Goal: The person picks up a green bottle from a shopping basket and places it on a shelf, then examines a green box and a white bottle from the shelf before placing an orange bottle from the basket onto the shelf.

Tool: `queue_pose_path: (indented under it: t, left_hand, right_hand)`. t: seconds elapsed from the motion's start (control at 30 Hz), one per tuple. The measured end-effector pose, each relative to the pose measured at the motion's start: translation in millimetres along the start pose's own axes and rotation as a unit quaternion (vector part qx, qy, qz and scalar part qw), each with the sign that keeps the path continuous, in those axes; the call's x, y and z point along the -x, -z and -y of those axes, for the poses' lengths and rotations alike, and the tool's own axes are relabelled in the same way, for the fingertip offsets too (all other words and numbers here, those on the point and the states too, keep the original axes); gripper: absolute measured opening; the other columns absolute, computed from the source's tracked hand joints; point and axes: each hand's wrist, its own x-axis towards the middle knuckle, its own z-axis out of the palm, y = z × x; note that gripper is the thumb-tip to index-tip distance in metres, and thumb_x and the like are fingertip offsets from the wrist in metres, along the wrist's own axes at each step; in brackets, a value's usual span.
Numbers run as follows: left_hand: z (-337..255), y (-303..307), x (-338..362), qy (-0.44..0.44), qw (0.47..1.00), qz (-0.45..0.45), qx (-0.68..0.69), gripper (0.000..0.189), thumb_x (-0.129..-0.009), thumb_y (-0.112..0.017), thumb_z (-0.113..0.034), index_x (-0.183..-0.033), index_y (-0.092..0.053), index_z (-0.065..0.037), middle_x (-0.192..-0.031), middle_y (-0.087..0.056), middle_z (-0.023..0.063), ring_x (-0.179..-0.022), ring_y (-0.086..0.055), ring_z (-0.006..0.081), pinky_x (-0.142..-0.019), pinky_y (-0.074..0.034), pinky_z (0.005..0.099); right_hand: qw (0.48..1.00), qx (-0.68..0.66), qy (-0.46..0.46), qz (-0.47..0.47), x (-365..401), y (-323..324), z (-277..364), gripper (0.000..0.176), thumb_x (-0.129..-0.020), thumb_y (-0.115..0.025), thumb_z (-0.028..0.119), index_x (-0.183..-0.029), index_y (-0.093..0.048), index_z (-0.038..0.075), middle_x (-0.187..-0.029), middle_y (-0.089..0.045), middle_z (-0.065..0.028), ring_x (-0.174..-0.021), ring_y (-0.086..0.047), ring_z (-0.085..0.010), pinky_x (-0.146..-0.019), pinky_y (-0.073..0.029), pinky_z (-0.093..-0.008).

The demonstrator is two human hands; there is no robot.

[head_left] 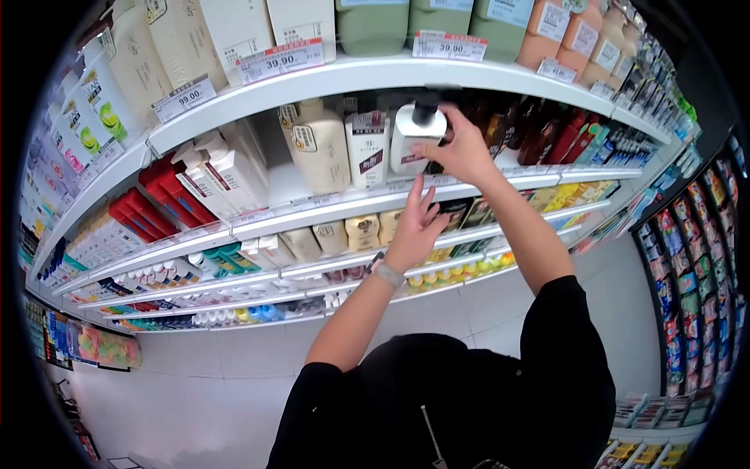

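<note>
My right hand (462,150) is wrapped round the upper part of a white pump bottle (405,134) with a black pump top and a dark label. The bottle stands at the front of the second shelf (301,205). Lower down, my left hand (418,225) holds nothing, its fingers apart, just in front of that shelf's edge and below the bottle. Left of the bottle is a white carton (367,147) with a dark printed patch. A large beige bottle (316,152) stands beside the carton.
Above runs a shelf of large bottles with price tags (280,61). Dark brown bottles (539,139) stand to the right, and white pump bottles (223,176) and red boxes (173,187) to the left. Lower shelves carry more bottles. A rack of colourful packets (687,273) is at far right.
</note>
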Motion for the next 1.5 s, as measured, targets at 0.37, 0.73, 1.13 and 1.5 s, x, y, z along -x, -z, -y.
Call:
queue_pose_path:
  t: [0.37,0.73,1.13,1.5]
  left_hand:
    - [-7,17,26,0.095,0.993,0.065,-0.006,0.031,-0.102,-0.050,-0.007,-0.130,-0.050,0.005,-0.112,-0.066,0.0176,-0.103,-0.066,0.0204,-0.093,-0.052,0.0320]
    - [-10,18,41,0.112,0.991,0.073,0.018,0.034,-0.100,-0.053,-0.006,-0.132,-0.046,-0.001,-0.105,-0.067,0.0100,-0.097,-0.066,0.0144,-0.089,-0.052,0.0283]
    - [-4,26,51,0.182,0.971,0.150,-0.039,0.041,-0.094,-0.063,-0.006,-0.132,-0.048,-0.002,-0.109,-0.067,0.0082,-0.108,-0.063,0.0161,-0.097,-0.048,0.0315]
    - [-12,26,56,0.212,0.966,0.146,-0.027,0.036,-0.095,-0.062,-0.004,-0.129,-0.050,-0.003,-0.112,-0.066,0.0094,-0.105,-0.062,0.0133,-0.096,-0.048,0.0282]
  right_hand:
    - [0.998,-0.018,-0.048,0.039,-13,-6,-14,0.068,-0.075,-0.086,0.021,-0.127,-0.051,-0.004,-0.095,-0.069,-0.0158,-0.083,-0.067,-0.0150,-0.074,-0.055,-0.0313]
    - [0.992,-0.038,-0.082,0.083,-15,-5,-15,0.068,-0.079,-0.083,0.018,-0.131,-0.046,-0.005,-0.099,-0.069,-0.0186,-0.080,-0.070,-0.0173,-0.068,-0.057,-0.0310]
    - [0.992,0.080,-0.050,0.085,-44,10,-26,0.055,-0.083,-0.078,0.015,-0.126,-0.051,-0.009,-0.107,-0.067,-0.0218,-0.081,-0.071,-0.0213,-0.068,-0.058,-0.0313]
    - [0.971,0.216,-0.031,0.099,-39,16,6,0.055,-0.084,-0.077,0.022,-0.126,-0.054,-0.006,-0.093,-0.069,-0.0234,-0.072,-0.073,-0.0236,-0.069,-0.058,-0.0343]
